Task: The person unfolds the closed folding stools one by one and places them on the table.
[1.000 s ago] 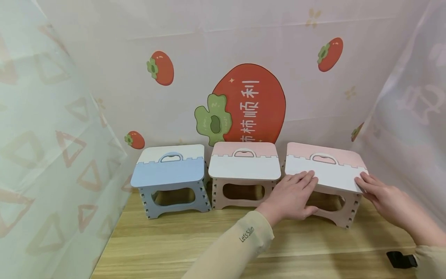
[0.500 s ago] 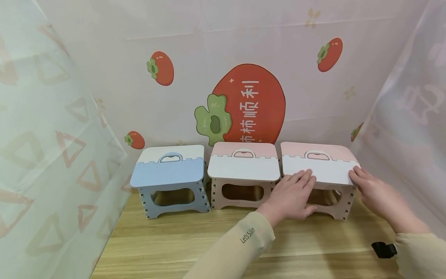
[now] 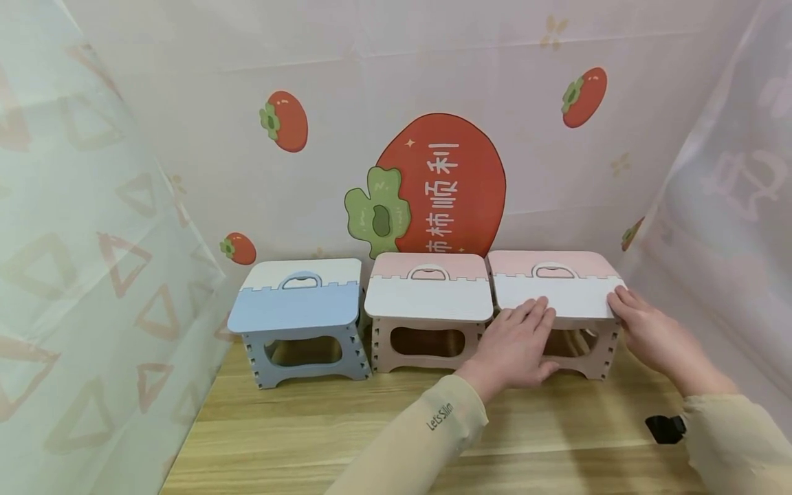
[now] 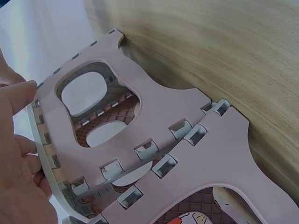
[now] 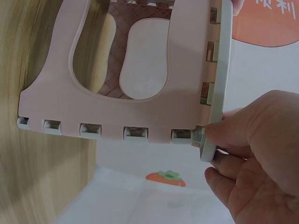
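At the right of the head view stands a folding step stool with a pink and white top and pink legs. My left hand rests on its white front part near the left end, fingers straight and thumb apart. At its front right corner, my right hand pinches the top's edge, with the thumb in front. A matching middle stool stands close beside its left side; their leg panels nearly meet in the left wrist view. My left forearm partly hides the gap between them.
A blue and white folding stool stands left of the middle one. All are on a wood-grain table, close to a printed fabric backdrop. A fabric side wall rises at the right. A black strap hangs by my right sleeve.
The right stool has slid left and turned straight, closing up to the middle stool. My right hand has moved left with it; my left hand has hardly moved. The other two stools have shifted slightly left.
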A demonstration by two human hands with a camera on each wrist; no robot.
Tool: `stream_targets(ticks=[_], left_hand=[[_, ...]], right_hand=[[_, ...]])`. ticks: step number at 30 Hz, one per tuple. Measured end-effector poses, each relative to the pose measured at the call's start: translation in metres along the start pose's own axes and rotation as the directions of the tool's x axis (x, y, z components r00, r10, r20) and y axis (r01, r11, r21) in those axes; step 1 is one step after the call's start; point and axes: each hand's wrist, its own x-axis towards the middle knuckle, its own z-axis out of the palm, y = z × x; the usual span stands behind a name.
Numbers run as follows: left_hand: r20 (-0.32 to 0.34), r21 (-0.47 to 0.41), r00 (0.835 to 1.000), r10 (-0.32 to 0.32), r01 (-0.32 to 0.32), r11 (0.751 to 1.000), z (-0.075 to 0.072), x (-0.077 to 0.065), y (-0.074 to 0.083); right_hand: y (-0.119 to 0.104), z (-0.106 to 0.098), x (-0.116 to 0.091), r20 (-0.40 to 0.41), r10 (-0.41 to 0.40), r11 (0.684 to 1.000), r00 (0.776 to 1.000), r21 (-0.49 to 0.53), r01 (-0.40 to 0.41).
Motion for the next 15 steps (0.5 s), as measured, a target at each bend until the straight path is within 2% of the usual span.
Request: stream_targets(ticks=[7,15], left_hand=[[0.014,-0.018,1.0,-0.025,0.025,1.0,0.0,-0.001,-0.004],[0.008,-0.03,0.999,-0.043,0.044,0.999,0.002,-0.002,-0.007]], right_hand=[[-0.002,0.002,0.009,0.061,0.027,0.998,0.998,0.048,-0.03],[-0.005,0.005,0.016,0.053,0.011,0.998,0.999,0.062,-0.014]])
